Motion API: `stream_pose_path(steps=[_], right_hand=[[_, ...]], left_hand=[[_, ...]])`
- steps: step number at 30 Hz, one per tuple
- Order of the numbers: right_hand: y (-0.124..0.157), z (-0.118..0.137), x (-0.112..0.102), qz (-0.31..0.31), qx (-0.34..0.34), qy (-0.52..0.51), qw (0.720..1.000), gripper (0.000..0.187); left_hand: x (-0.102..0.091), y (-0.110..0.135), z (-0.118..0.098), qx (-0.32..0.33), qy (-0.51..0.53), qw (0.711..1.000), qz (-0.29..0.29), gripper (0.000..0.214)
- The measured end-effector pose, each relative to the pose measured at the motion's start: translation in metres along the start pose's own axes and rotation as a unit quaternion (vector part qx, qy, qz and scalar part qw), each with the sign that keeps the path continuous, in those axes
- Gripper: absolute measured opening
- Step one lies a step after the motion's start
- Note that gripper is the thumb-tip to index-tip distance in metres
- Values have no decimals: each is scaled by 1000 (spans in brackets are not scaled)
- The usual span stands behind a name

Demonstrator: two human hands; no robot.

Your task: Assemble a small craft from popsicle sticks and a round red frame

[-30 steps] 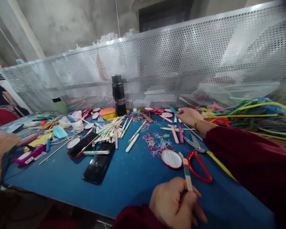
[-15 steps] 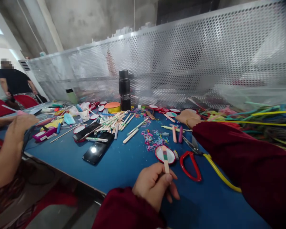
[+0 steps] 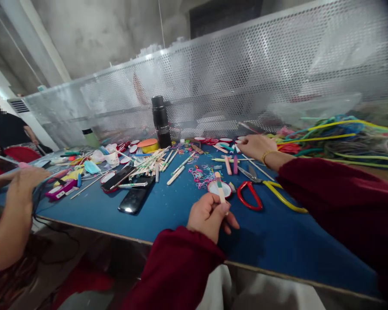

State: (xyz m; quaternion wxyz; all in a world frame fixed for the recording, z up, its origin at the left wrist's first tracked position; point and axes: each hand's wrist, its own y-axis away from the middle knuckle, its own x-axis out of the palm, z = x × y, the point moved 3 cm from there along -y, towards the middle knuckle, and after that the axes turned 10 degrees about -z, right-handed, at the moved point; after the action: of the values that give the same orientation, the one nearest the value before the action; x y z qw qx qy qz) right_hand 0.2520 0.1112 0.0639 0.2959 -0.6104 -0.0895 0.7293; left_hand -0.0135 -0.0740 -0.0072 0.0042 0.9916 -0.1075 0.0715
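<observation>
My left hand point(image 3: 210, 215) pinches a flat wooden craft stick point(image 3: 220, 189) upright between thumb and fingers. Pink and green bands colour its upper part. Behind the stick lies a white lid with a red rim point(image 3: 226, 189). My right hand point(image 3: 255, 147) reaches over the table at the back right, its fingertips closed at the upper end of a thin pale rod point(image 3: 260, 168); the exact grip is partly hidden. Below that hand lie a pink chalk-like stick point(image 3: 228, 165), a purple one point(image 3: 235, 165) and open scissors point(image 3: 250, 196) with one red and one yellow handle.
Small coloured rubber-band-like loops point(image 3: 202, 175) lie mid-table. Farther left are a pile of craft sticks point(image 3: 151, 162), a phone point(image 3: 136, 200) and a black bottle point(image 3: 161, 122). Coloured cords point(image 3: 345, 137) heap at the right. Another person's arm point(image 3: 16, 206) rests at the left.
My right hand has turned and its fingertips now meet a thin pale rod. The left hand still holds the craft stick. The camera view has shifted, showing the table's front edge.
</observation>
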Motion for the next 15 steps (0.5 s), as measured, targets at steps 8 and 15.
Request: stream_pose_path(steps=[8,15], right_hand=[[120,25,-56,58,-108,-316,941,46],[185,62,-60,175,-83,-477,857,56]], left_hand=[[-4,-2,-5,37,12,998,-58,26],[-4,-5,-5,54,-20,995,-81,21]])
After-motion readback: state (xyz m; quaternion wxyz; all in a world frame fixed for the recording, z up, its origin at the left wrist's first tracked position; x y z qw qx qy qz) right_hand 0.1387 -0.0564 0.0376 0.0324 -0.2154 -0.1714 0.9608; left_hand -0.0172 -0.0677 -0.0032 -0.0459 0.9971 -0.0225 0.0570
